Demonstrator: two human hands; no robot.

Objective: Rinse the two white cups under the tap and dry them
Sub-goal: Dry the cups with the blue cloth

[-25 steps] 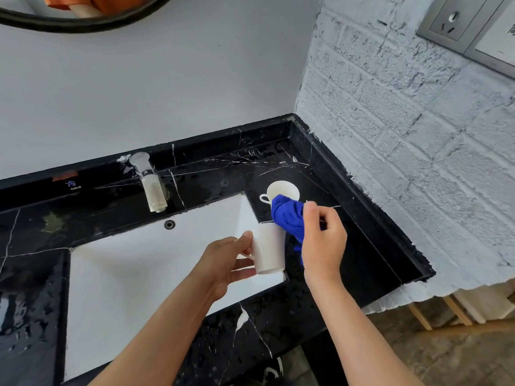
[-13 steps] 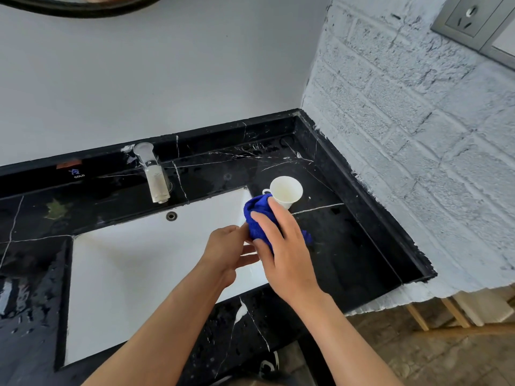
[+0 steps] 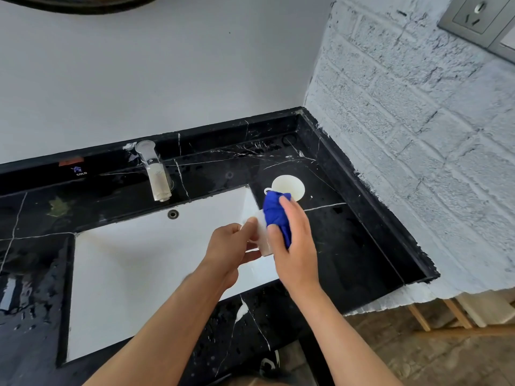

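My left hand holds a white cup over the right edge of the white sink. My right hand presses a blue cloth against the cup's right side, so most of the cup is hidden between hand and cloth. The second white cup stands upright on the black marble counter just behind the cloth, its handle pointing left. The tap stands behind the sink, and no water is seen running from it.
A white brick wall closes off the counter on the right, with a socket high up. Water drops lie on the counter in front and at the left. Wooden slats stand on the floor beyond the counter's end.
The blue cloth went from beside the cup to over its mouth, and now sits against its right side. The cup has turned in my left hand.
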